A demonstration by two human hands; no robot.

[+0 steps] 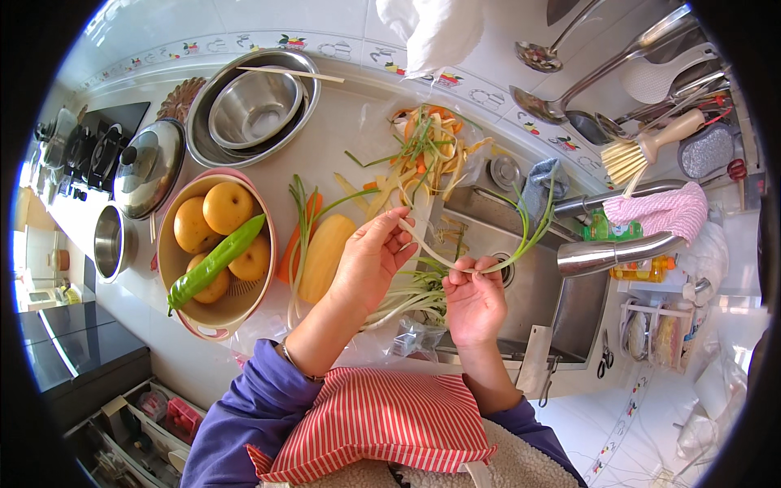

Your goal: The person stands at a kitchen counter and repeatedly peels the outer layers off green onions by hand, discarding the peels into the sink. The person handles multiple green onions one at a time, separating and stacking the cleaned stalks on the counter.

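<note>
A green onion (427, 244) is stretched between both hands, above the near left edge of the sink. My left hand (381, 247) pinches its white root end. My right hand (476, 293) grips the stalk further along, and the green leaves fan out to the right. More green onions (421, 296) lie beneath the hands beside a clear plastic bag (416, 338). Left of my left hand are a peeled yellow potato or similar vegetable (326, 256), an orange carrot (290, 259) and some green onions. A pile of peelings and scraps (427, 152) lies beyond the hands.
A colander (163, 268) holds several round yellow-brown fruits and a green pepper (219, 259). Nested metal bowls (195, 131) bear a chopstick. The steel sink (537, 311) has a faucet (616, 253) at right; a cleaver (534, 357) stands at its near edge. Ladles and a brush (659, 137) hang beyond.
</note>
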